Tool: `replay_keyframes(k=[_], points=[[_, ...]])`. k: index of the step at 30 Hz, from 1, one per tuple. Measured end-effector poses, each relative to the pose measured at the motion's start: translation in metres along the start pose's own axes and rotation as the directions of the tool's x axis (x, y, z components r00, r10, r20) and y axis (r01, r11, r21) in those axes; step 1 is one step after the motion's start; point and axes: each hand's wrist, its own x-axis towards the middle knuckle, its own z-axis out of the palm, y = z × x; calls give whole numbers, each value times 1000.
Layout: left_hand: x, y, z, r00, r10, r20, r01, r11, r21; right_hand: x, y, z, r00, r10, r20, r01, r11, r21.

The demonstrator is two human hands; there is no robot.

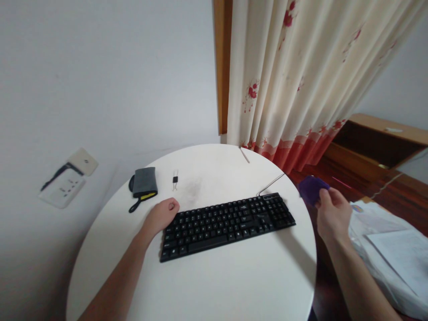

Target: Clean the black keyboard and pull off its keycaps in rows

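A black keyboard (227,225) lies slightly tilted across the white round table (207,285). Curled into a fist, my left hand (163,216) rests at the keyboard's upper left corner, with nothing visible in it. My right hand (331,214) is past the table's right edge, its fingers pinching a purple cloth (311,189). Beyond my left hand are a grey pouch (145,180) with a black loop and a yellow inner edge, and a black binder clip (175,179) with its wire arms spread out.
A thin pale stick (244,155) lies near the table's far edge. The keyboard's cable (270,183) runs off the right side. A wall socket (63,187) is at left, a floral curtain (284,80) behind. Papers in plastic (394,254) and a wooden cabinet (377,142) stand right.
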Motion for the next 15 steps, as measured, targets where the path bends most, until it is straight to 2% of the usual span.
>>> replay_keyframes(k=[2, 4, 7, 8, 11, 15], points=[[0, 1, -1, 1000, 3, -2, -3, 1000, 0, 4, -2, -1, 987, -158, -14, 152, 968, -198], [-1, 2, -2, 1000, -2, -3, 2, 1000, 4, -5, 0, 3, 963, -239, 122, 267, 901, -342], [-2, 4, -3, 1000, -12, 9, 11, 1000, 8, -32, 9, 13, 890, -166, 424, 367, 813, -453], [-2, 4, -3, 1000, -16, 12, 16, 1000, 7, -41, 13, 17, 861, -127, 493, 386, 793, -471], [-3, 5, -3, 1000, -21, 19, 21, 1000, 12, -60, 23, 25, 806, -69, 588, 440, 734, -517], [-2, 5, -3, 1000, -9, 29, 8, 1000, 14, -70, 28, 30, 768, -86, 635, 513, 676, -529]])
